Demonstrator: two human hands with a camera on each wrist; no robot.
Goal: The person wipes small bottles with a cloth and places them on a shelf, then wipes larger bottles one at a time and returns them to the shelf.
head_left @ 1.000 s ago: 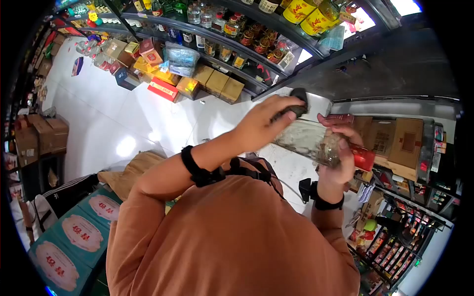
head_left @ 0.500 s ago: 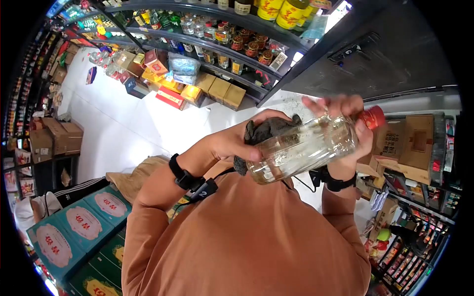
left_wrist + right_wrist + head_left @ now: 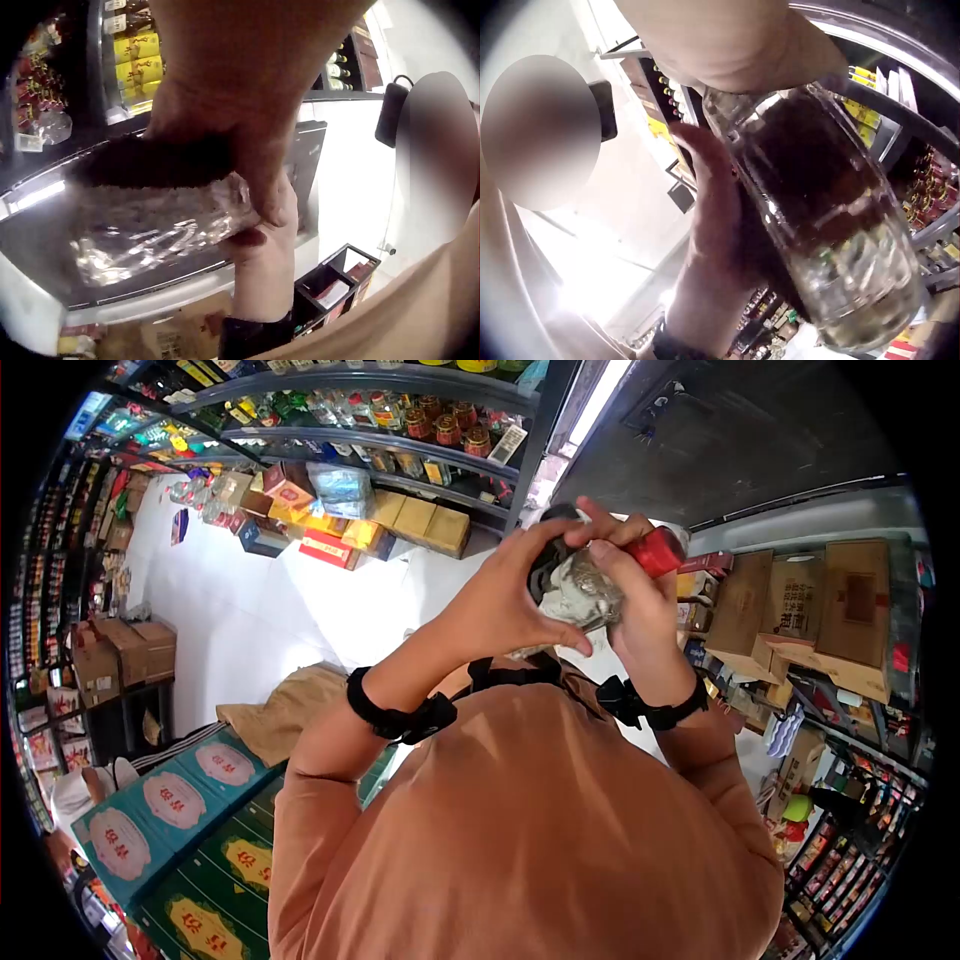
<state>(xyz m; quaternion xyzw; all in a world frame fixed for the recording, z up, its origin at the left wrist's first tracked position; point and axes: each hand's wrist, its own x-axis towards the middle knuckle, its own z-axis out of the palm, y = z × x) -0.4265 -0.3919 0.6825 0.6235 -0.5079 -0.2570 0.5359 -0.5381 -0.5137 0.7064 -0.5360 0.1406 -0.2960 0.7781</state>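
Note:
A clear glass bottle with a red cap is held up in front of the chest. My right hand grips it near the capped end. With my left hand I hold a dark grey cloth against the bottle's side, thumb and fingers curving around the glass. In the left wrist view the cloth lies along the bottle, and the right wrist view shows the clear bottle base pointing down and right. Part of the cloth is hidden behind my left hand.
Shelves of bottles run along the far side, with boxes on the floor below. Cardboard cartons stand at the right, under a dark panel. Teal boxes are stacked at the left, near a brown sack.
The bottle has swung from tilting down right to capped end up right, and is now seen more end-on and higher. The cloth hand has moved along with it around the glass.

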